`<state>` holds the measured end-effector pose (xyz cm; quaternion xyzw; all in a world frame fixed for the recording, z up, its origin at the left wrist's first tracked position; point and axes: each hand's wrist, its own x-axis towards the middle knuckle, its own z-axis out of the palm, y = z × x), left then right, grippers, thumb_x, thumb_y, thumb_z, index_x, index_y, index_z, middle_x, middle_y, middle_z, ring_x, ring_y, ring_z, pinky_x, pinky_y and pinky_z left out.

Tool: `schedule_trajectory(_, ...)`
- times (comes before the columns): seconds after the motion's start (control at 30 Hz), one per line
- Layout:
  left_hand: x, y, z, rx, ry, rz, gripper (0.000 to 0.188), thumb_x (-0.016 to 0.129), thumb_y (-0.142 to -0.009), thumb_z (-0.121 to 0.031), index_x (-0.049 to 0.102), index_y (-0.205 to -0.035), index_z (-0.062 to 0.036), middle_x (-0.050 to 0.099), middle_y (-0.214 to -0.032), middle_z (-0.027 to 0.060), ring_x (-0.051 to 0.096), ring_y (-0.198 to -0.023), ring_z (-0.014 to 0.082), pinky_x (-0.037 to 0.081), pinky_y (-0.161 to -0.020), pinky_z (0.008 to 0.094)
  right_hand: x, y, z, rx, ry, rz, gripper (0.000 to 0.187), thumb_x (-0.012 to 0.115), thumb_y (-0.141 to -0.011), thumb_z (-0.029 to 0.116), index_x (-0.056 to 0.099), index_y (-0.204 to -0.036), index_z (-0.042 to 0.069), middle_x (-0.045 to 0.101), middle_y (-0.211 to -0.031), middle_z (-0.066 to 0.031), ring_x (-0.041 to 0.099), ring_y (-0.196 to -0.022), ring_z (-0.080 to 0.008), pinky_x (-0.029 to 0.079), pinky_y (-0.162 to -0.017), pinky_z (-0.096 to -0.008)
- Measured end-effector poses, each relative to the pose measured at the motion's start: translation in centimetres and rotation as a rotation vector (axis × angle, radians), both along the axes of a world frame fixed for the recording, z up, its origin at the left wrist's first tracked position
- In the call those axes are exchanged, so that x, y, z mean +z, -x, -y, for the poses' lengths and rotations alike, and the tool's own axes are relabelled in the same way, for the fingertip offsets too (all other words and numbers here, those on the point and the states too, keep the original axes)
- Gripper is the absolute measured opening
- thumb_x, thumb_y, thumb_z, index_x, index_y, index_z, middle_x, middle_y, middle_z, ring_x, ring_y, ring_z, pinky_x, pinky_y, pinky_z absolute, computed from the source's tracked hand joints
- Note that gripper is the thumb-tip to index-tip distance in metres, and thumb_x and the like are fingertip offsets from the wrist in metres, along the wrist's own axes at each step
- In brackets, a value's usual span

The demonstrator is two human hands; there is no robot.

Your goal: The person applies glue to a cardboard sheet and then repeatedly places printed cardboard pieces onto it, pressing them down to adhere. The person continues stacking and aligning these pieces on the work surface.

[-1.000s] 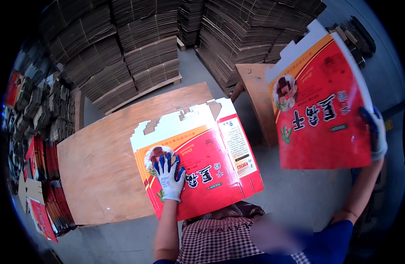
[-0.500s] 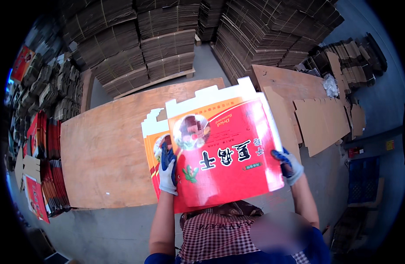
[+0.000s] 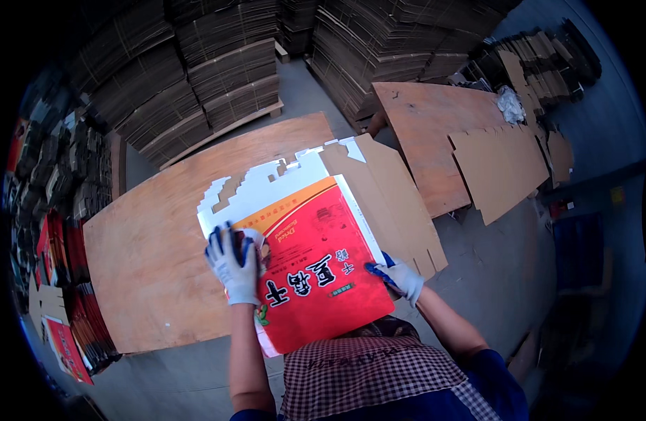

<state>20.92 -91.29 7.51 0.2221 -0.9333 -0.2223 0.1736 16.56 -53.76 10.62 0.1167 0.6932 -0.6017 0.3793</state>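
Note:
A flat printed carton sheet (image 3: 337, 231), red and orange with white tabs along its far edge, lies slanted over the table's front edge near my apron. My left hand (image 3: 233, 265), in a white glove with blue-coated fingers, rests on the sheet's left part with its fingers spread. At the right edge, my right hand (image 3: 399, 276), gloved alike, has its fingers closed round the border of the sheet. Beneath it and to the right shows a plain brown cardboard sheet (image 3: 397, 193). Whether more printed sheets lie under the top one is hard to make out.
A wooden tabletop (image 3: 147, 259) stretches left, and a second wooden board (image 3: 435, 133) stands right, bearing a brown cardboard piece (image 3: 502, 168). Tall stacks of bundled cardboard (image 3: 218, 84) rise beyond. Folded red cartons (image 3: 81, 302) are piled at far left.
The printed sheet has come down and turned, uncovering the brown cardboard at right. My left hand has left its edge grip and spread over the sheet. The right hand still holds the edge.

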Motion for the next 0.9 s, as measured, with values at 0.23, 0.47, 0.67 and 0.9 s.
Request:
schedule_trajectory(0.23, 2.9, 7.0, -14.9, -0.431, 0.026, 0.207, 0.067, 0.059, -0.091, -0.054, 0.049, -0.148, -0.0198, 0.025, -0.164, 0.0130, 0.013, -0.152, 0.0410, 0.004, -0.122, 0.0603, 0.3, -3.2, 1.0, 0.046, -0.321, -0.274, 0.043, 0.067, -0.096, 0.020, 0.059, -0.136, 0.007, 0.071, -0.118, -0.0134, 0.068, -0.105, -0.0245, 0.052, -0.094, -0.0340)
schedule_trajectory(0.47, 0.8, 6.9, -15.0, -0.467, 0.068, 0.227, 0.064, 0.055, -0.093, -0.057, 0.052, -0.146, -0.0211, 0.020, -0.165, 0.0124, 0.008, -0.153, 0.0411, 0.002, -0.121, 0.0621, 4.1, 6.1, -6.7, -0.251, -0.727, -0.939, 0.042, 0.067, -0.093, 0.015, 0.061, -0.132, 0.002, 0.067, -0.125, -0.0201, 0.066, -0.114, -0.0316, 0.051, -0.097, -0.0364)
schedule_trajectory(0.67, 1.2, 7.0, -14.6, -0.474, 0.046, 0.257, 0.064, 0.055, -0.094, -0.056, 0.052, -0.146, -0.0205, 0.020, -0.166, 0.0128, 0.008, -0.153, 0.0417, 0.001, -0.121, 0.0626, 7.1, 9.8, -7.8, -0.329, -0.025, -0.380, 0.037, 0.054, -0.104, 0.025, 0.064, -0.129, -0.001, 0.071, -0.113, -0.0085, 0.066, -0.098, -0.0153, 0.052, -0.088, -0.0288)
schedule_trajectory(0.9, 0.9, 7.2, -14.7, -0.482, 0.025, 0.225, 0.063, 0.055, -0.093, -0.055, 0.053, -0.146, -0.0205, 0.020, -0.166, 0.0127, 0.008, -0.153, 0.0421, 0.000, -0.121, 0.0629, 6.2, 14.2, 3.1, 0.036, -0.144, -0.819, 0.037, 0.059, -0.099, 0.010, 0.059, -0.134, 0.000, 0.064, -0.129, -0.0109, 0.063, -0.115, -0.0177, 0.048, -0.098, -0.0295)
